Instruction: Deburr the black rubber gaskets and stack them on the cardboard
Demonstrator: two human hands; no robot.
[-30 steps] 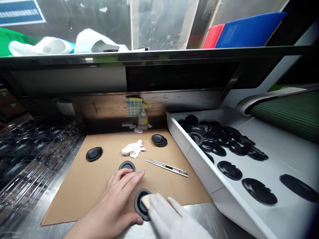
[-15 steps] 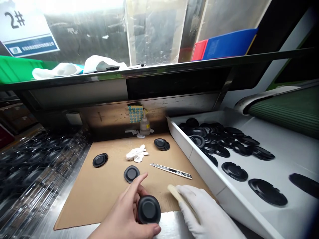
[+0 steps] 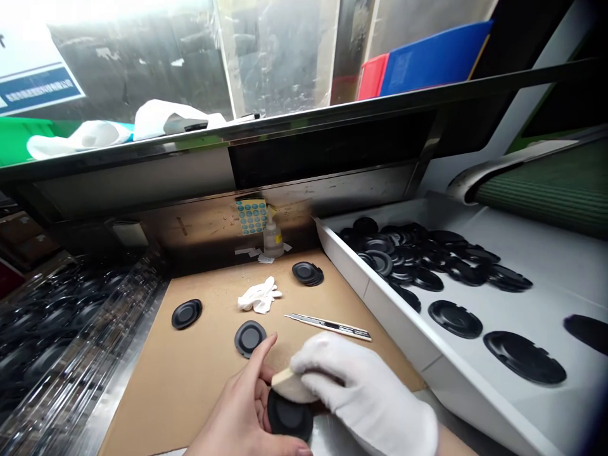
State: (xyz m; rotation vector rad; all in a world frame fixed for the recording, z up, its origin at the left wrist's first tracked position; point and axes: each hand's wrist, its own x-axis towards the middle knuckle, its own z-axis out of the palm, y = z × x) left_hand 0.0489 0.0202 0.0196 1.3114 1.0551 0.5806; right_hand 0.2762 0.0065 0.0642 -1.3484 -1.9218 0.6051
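Observation:
My bare left hand [image 3: 240, 408] is wrapped around a round black plastic cover [image 3: 289, 419], its face turned up at the bottom of the view. My right hand [image 3: 358, 392], in a white glove, grips a pale cream, flat piece with a rounded end [image 3: 291, 385]. That piece lies against the upper edge of the held cover; its exact kind I cannot make out. Just beyond my left fingers, another black cover [image 3: 250, 338] rests on the cardboard sheet [image 3: 142, 386]. A utility knife [image 3: 329, 326] lies past my right hand.
More black covers lie at the left [image 3: 187, 314] and back right [image 3: 308, 273] of the cardboard, near a white crumpled glove [image 3: 259, 296]. A squeeze bottle [image 3: 272, 239] stands behind. At right, a walled white tray [image 3: 456, 373] holds many covers; clear plastic trays [image 3: 90, 335] sit left.
My right hand has moved left, bringing the cream piece onto the edge of the held cover. My left hand keeps its hold. The view has shifted slightly.

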